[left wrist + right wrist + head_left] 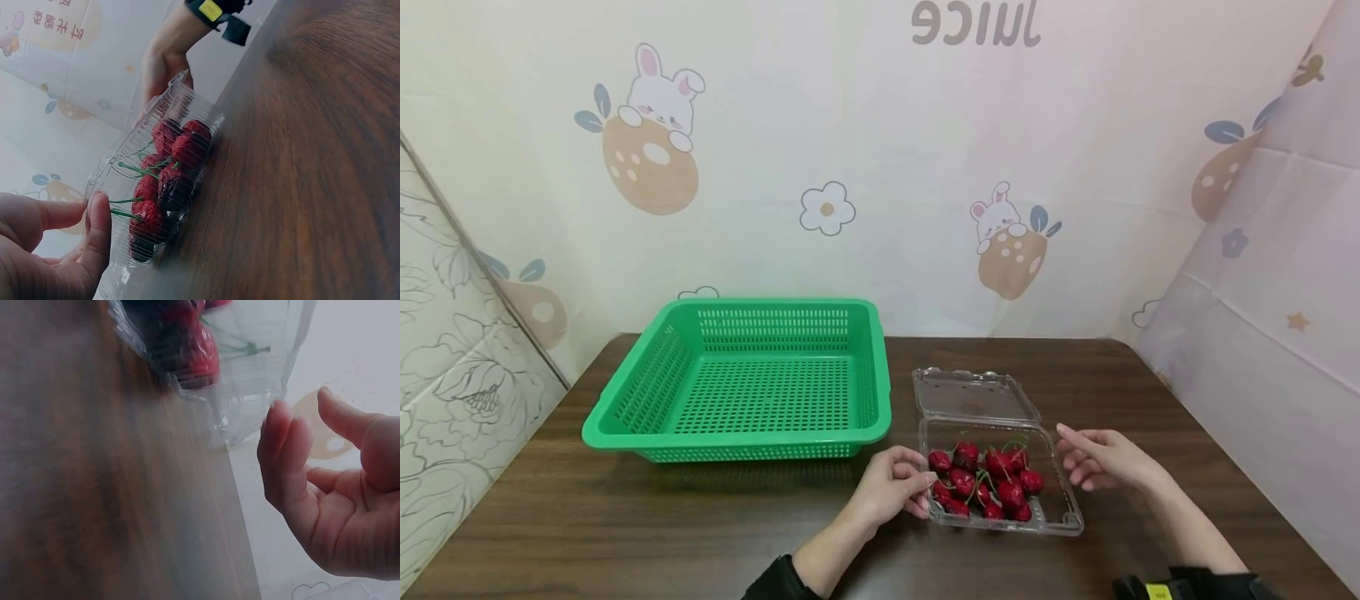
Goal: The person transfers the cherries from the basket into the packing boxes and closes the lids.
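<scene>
A clear plastic clamshell box (1054,505) lies on the table with its lid (973,396) folded back, away from me. Red cherries (962,482) with green stems fill much of its base, toward the left side. My left hand (886,487) pinches the box's left rim between thumb and fingers, as the left wrist view shows up close. Just off the right side of the box is my right hand (1101,460), fingers loosely bent and holding nothing. In the right wrist view a gap separates its fingertips (294,440) from the box wall.
A green plastic basket (737,446) with slotted walls stands on the brown wooden table (715,517), left of the box. Behind the table hangs a printed curtain (910,267) with rabbits and fruit. Another patterned cloth (1270,317) borders the right side.
</scene>
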### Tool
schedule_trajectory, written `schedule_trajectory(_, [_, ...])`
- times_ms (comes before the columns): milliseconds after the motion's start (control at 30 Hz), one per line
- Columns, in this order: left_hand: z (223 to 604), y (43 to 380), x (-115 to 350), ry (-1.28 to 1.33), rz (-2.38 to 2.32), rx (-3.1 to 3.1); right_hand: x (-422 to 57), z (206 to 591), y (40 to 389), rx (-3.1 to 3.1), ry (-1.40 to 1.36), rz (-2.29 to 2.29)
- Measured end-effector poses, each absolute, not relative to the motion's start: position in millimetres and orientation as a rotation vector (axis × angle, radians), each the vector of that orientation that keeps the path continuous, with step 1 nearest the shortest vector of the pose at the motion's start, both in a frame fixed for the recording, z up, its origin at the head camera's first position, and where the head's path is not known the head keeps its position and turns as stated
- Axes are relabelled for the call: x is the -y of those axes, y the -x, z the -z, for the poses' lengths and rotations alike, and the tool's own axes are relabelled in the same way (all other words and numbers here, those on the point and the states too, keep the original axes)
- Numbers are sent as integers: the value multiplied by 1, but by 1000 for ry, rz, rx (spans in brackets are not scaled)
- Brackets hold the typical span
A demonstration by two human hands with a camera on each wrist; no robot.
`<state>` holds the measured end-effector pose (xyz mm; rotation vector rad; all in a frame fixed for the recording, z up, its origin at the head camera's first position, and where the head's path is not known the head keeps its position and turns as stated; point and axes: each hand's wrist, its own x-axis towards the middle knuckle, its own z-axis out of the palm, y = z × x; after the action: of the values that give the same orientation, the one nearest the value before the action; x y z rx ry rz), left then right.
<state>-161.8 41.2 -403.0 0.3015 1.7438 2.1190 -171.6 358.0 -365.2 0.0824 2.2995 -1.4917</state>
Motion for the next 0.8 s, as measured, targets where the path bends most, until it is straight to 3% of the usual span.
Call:
schedule_trajectory(400, [405,163,-41,-311,-2119,-1750,-355,385,221,-2359,-264,1552])
schedule_trajectory(800, [404,164,-41,-306,-2115,-1741,-359,395,251,-2161,-192,1643])
